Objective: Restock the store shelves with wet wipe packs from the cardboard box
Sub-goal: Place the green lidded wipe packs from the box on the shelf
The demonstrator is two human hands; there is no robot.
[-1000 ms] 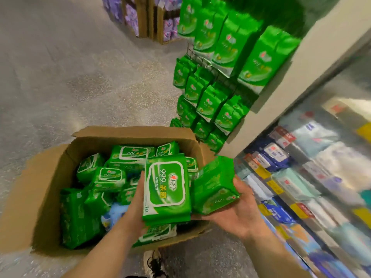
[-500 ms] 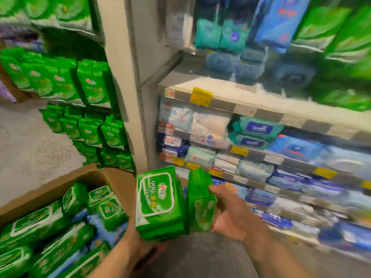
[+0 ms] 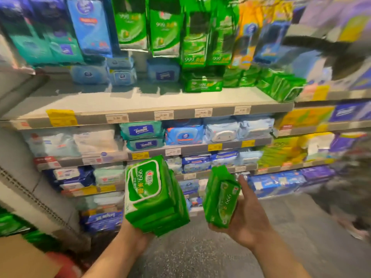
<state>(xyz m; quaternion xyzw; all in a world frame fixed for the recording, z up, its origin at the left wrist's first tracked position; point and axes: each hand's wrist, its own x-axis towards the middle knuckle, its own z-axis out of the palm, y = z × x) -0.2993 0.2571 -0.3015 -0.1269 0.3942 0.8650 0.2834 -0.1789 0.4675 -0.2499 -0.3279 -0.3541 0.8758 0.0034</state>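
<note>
The left hand (image 3: 138, 235) grips a stack of green wet wipe packs (image 3: 152, 195) from below, fingers curled up behind the stack, its printed face turned toward the camera. The right hand (image 3: 244, 219) grips a second, smaller bundle of green packs (image 3: 219, 197), thumb raised along its far side, palm cupped beneath. Both grips are closed on their loads; how many packs each holds cannot be told.

Change noted: a second ago both grips were over the open cardboard box, loads close together. Now the box (image 3: 22, 257) lies low and to the left of the left grip (only a corner shows), and the shelves fill the view beyond the hands. The two loads have drifted apart. Judgement: picking is finished for this load, and the transfer to the shelf is under way; placement has not begun.

Pose: both forearms reach forward and slightly up, wrists bent back, packs held roughly upright at the level of the lower shelves.

Outward: above and beyond the right grip, the upper shelf (image 3: 152, 101) carries matching green packs (image 3: 202, 84) at its right side, with bare board to their left. That is the likely destination. The view is blurred at the edges.
</note>
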